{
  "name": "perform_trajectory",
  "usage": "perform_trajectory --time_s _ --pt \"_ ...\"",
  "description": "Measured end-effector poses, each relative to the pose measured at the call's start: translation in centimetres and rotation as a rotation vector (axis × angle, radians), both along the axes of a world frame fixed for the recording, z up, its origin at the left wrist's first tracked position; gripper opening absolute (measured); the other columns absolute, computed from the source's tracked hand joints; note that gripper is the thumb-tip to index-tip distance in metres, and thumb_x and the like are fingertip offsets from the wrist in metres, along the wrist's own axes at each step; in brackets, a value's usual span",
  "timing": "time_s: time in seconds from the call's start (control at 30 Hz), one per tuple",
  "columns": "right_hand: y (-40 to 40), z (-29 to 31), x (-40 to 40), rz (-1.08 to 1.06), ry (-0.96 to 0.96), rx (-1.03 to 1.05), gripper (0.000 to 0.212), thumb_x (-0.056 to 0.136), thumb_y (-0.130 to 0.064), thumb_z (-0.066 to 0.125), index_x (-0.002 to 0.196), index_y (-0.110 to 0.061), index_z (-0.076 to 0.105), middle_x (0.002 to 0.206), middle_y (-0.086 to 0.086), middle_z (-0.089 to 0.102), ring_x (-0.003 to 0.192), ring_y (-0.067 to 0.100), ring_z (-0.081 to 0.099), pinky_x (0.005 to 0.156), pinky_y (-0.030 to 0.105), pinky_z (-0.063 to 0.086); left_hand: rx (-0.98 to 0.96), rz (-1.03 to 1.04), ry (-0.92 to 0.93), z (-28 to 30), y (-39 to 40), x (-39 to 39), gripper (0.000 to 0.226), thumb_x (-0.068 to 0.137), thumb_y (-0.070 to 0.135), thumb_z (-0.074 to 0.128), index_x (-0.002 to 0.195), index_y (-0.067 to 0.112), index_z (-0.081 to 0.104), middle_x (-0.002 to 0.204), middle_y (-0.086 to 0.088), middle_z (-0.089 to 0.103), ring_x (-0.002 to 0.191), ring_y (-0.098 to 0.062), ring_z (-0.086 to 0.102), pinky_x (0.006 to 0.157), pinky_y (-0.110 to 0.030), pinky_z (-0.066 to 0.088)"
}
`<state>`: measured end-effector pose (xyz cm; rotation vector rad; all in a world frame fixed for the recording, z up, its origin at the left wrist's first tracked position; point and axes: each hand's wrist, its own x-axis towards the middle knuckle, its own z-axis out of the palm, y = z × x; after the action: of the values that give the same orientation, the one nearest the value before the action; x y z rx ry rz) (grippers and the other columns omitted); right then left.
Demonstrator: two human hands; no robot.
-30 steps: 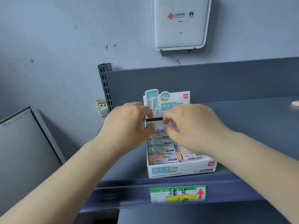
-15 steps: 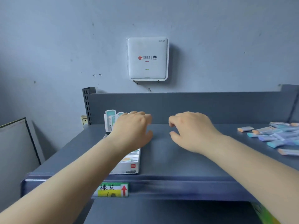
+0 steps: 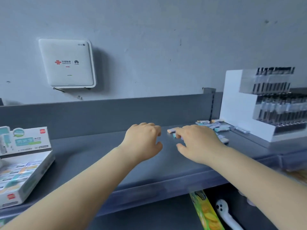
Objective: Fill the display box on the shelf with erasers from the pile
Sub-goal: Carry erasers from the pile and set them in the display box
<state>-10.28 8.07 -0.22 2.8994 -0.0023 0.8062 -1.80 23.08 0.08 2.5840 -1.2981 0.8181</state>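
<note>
Head view, right hand (image 3: pixel 198 143) hovering with loosely spread fingers at the scattered pastel rectangular erasers (image 3: pixel 214 127), left hand (image 3: pixel 142 141) loosely curled, holding nothing, white cardboard display box (image 3: pixel 25 173) sitting far left on the grey metal shelf (image 3: pixel 99 156).

A scuffed pale grey-blue painted wall (image 3: pixel 166 39) fills twelve o'clock; a white square plastic router box (image 3: pixel 67 63) hangs at ten o'clock. The dark grey metal shelf back panel (image 3: pixel 108 113) crosses centre.

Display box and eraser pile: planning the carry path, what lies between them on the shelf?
Head view: bare shelf, crossed only by both hands, between display box and eraser pile.
</note>
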Motion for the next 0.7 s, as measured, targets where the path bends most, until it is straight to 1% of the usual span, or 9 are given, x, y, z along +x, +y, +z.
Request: perform_trajectory --time_s 0.13,0.23,0.27,0.37,0.47,0.53,0.6,0.7 --pt "-4.4 0.0 -0.9 -0.087 0.002 0.024 0.017 0.087 -0.028 0.045 0.099 -0.021 0.055 0.099 -0.003 0.062 0.097 0.023 0.055 0.065 0.029 0.031 0.029 -0.073 0.048 0.1 -5.3 0.0 0.030 0.087 0.033 0.049 0.113 0.020 0.055 0.109 0.003 0.059 0.103 -0.020 0.054 0.074 -0.025 0.034" --pt "-7.5 -0.2 -0.7 -0.141 0.028 0.060 0.016 0.086 -0.030 0.047 0.096 -0.022 0.057 0.089 -0.005 0.057 0.096 0.023 0.056 0.065 0.029 0.034 0.079 -0.108 0.068 0.3 -8.8 0.8 0.028 0.086 0.031 0.050 0.111 0.019 0.056 0.109 0.003 0.060 0.101 -0.021 0.055 0.071 -0.024 0.033" --pt "-8.5 -0.2 -0.6 -0.161 0.037 0.075 0.017 0.085 -0.030 0.048 0.097 -0.022 0.057 0.089 -0.005 0.058 0.095 0.023 0.056 0.066 0.029 0.036 0.104 -0.117 0.067 0.4 -9.9 1.3 0.028 0.086 0.031 0.050 0.111 0.019 0.056 0.109 0.003 0.060 0.101 -0.022 0.055 0.071 -0.025 0.034" --pt "-11.8 -0.3 0.0 -0.227 0.063 0.133 0.020 0.084 -0.029 0.049 0.100 -0.023 0.059 0.100 -0.005 0.063 0.094 0.021 0.055 0.068 0.029 0.040 0.171 -0.136 0.068 0.7 -13.1 2.8 0.027 0.087 0.029 0.049 0.110 0.019 0.056 0.110 0.003 0.060 0.100 -0.022 0.055 0.071 -0.026 0.036" --pt "-15.2 -0.1 0.6 -0.272 0.084 0.204 0.017 0.084 -0.029 0.051 0.098 -0.023 0.058 0.097 -0.006 0.061 0.086 0.017 0.050 0.067 0.027 0.037 0.201 -0.154 0.083 0.9 -16.2 4.5 0.026 0.087 0.030 0.050 0.110 0.020 0.056 0.108 0.004 0.060 0.098 -0.021 0.055 0.070 -0.025 0.036" --pt "-17.4 0.0 1.1 -0.298 0.086 0.240 0.016 0.084 -0.029 0.052 0.098 -0.024 0.058 0.095 -0.008 0.059 0.088 0.017 0.052 0.067 0.027 0.037 0.210 -0.169 0.098 0.9 -18.2 5.7 0.025 0.087 0.030 0.050 0.108 0.019 0.056 0.106 0.003 0.060 0.094 -0.021 0.055 0.069 -0.025 0.036" --pt "-19.4 0.1 1.8 -0.320 0.087 0.261 0.017 0.084 -0.028 0.052 0.099 -0.023 0.059 0.091 -0.010 0.055 0.087 0.015 0.051 0.067 0.026 0.036 0.214 -0.183 0.115 0.9 -20.1 6.8 0.025 0.086 0.029 0.050 0.108 0.018 0.056 0.106 0.002 0.060 0.091 -0.021 0.053 0.069 -0.027 0.039" --pt "-22.1 0.3 3.2 -0.339 0.119 0.289 0.016 0.085 -0.025 0.052 0.098 -0.021 0.060 0.090 -0.010 0.054 0.087 0.014 0.050 0.067 0.025 0.036 0.219 -0.202 0.146 0.8 -22.9 8.2 0.026 0.087 0.030 0.050 0.110 0.018 0.056 0.109 0.002 0.059 0.091 -0.020 0.052 0.070 -0.027 0.040"
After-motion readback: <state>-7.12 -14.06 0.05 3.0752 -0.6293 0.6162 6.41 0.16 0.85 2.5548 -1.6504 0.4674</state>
